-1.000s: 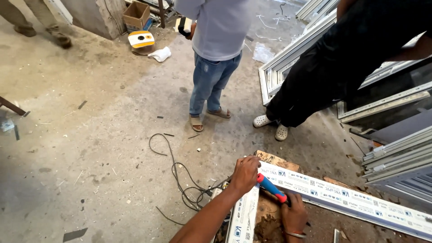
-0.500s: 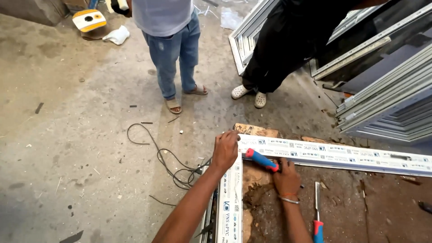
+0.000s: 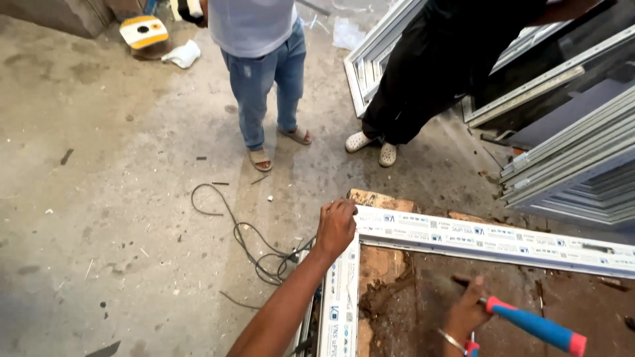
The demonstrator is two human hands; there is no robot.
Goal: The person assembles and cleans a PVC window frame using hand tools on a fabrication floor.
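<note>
White window-frame profile (image 3: 463, 241), corner joint, lying on the floor at 5 o'clock in view: the left hand (image 3: 335, 227) is pressed down with fingers curled over the corner. The right hand (image 3: 465, 314) is wrapped around a blue-and-red tool handle (image 3: 537, 326) inside the frame. Step judged: steadying the joint; working it next calls for firm hold-down. Black cable (image 3: 254, 248) at 9 o'clock of the corner; two bystanders at 12.

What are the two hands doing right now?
Left hand: closed, gripping the corner of the white window frame.
Right hand: closed on a tool with a blue and red handle.
</note>
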